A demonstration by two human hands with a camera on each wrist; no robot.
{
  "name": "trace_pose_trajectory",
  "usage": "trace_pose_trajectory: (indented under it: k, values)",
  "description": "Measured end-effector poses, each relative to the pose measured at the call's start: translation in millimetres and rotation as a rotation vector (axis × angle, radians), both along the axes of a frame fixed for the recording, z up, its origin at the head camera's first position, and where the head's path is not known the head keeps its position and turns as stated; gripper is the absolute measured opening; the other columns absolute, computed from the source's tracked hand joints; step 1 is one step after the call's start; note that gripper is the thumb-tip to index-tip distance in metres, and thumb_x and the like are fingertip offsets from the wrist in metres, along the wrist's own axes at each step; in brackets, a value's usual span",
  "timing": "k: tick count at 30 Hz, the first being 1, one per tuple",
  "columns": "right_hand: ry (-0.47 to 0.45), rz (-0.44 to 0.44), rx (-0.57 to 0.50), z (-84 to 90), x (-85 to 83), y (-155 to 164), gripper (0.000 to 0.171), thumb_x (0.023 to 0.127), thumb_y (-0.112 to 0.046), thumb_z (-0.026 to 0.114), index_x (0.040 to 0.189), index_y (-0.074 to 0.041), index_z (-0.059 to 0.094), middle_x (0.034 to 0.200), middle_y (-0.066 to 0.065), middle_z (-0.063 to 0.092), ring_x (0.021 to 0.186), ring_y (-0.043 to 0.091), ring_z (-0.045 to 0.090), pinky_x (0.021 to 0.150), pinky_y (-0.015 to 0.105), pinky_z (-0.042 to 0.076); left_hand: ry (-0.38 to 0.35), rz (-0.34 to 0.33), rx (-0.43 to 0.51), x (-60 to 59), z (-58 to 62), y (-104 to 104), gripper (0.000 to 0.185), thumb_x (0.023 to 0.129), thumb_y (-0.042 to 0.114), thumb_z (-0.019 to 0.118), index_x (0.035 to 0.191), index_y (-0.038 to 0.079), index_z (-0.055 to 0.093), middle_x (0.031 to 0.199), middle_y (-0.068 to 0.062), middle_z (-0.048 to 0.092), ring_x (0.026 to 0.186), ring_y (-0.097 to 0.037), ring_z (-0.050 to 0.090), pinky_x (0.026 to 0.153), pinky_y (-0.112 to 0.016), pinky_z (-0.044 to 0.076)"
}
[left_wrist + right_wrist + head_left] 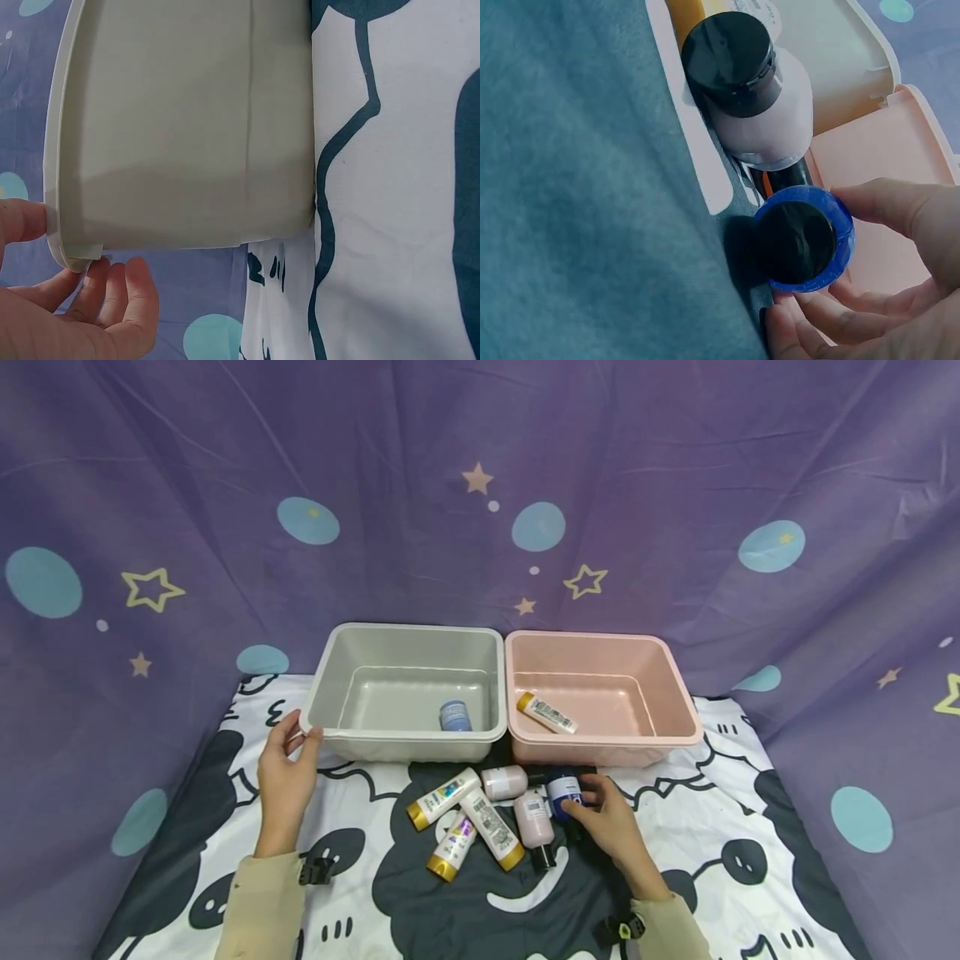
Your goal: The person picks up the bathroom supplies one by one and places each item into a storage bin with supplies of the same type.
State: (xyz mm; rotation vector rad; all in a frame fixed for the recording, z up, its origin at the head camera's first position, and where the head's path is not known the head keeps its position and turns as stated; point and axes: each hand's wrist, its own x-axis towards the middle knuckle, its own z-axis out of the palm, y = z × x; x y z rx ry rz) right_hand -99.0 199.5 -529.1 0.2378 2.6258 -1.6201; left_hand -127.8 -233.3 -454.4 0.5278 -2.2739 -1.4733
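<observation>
a person's left hand (pixel 288 770) is pinching the near left corner of a gray bin (pixel 405 746), seemingly steadying it. the right hand (pixel 611 822) is gripping a dark blue bottle (pixel 564 791) between thumb and fingers, apparently keeping it secure, just in front of a pink bin (pixel 600 753). pink bottles (pixel 534 821) and gold-capped tubes (pixel 491 827) are lying beside it, presumably within easy reach.

Left hand (pixel 289 770) in a thumb-and-finger pinch, right hand (pixel 609 820) in a curved grip
</observation>
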Motion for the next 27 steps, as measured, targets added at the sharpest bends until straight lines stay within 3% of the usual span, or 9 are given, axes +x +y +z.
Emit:
trace_pose_trajectory:
  k: [7,14,20,27]
  values:
    - [-0.040,-0.024,-0.168,6.8,3.1,2,0.055,0.084,-0.010,0.081,0.130,0.004,0.054,0.107,0.023,0.070,0.087,0.019,0.066,0.068,0.026,0.051,-0.002,-0.007,0.020,-0.2,-2.6,0,0.054,0.102,0.032,0.058,0.149,0.008,0.047,0.142,-0.015,0.053,0.123,-0.029,0.053,0.085,-0.022,0.043]
    - [-0.093,0.011,-0.312,31.1,9.7,0,0.054,0.085,-0.007,0.078,0.132,0.003,0.054,0.109,0.020,0.070,0.086,0.015,0.066,0.069,0.029,0.052,0.004,-0.005,0.036,0.6,-3.1,-1,0.055,0.102,0.033,0.059,0.149,0.008,0.047,0.141,-0.015,0.053,0.122,-0.029,0.053,0.082,-0.018,0.042]
    - [-0.040,0.100,-0.372,62.3,14.2,-5,0.051,0.087,-0.002,0.074,0.133,0.003,0.052,0.110,0.019,0.070,0.091,0.017,0.067,0.073,0.030,0.052,0.001,-0.009,0.046,0.7,-2.8,-1,0.056,0.101,0.034,0.059,0.149,0.010,0.047,0.142,-0.014,0.053,0.122,-0.028,0.052,0.083,-0.020,0.043]
    - [0.055,0.191,-0.366,95.0,8.2,-14,0.048,0.090,-0.004,0.070,0.134,0.003,0.051,0.119,0.022,0.065,0.101,0.021,0.065,0.081,0.029,0.052,-0.006,-0.008,0.062,0.1,-3.0,-1,0.057,0.101,0.036,0.059,0.150,0.011,0.046,0.142,-0.013,0.052,0.122,-0.026,0.052,0.085,-0.022,0.044]
